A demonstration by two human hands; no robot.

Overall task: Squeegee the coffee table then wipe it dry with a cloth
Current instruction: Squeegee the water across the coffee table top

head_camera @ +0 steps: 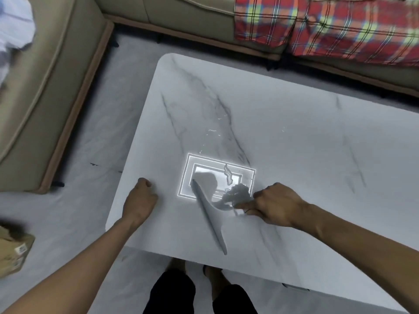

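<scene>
R hand [275,203] gripping squeegee [210,220] by handle, fingers curled round it. Blade flat on desk [294,132], slanting from near edge toward bright light reflection. Puddle [240,192] touching handle end, just beside R knuckles. L hand [139,200] resting on desk nr left edge, fingers curled under, holding nothing. Sofa [56,87] w/ plaid blanket [340,30] beyond.

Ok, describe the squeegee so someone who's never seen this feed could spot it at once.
Start at the white marble coffee table filling the middle of the view. Near its front edge, the right hand grips a handle beside a small puddle. The squeegee is the long, thin grey blade lying diagonally just left of that hand, the only tool on the table.
</scene>
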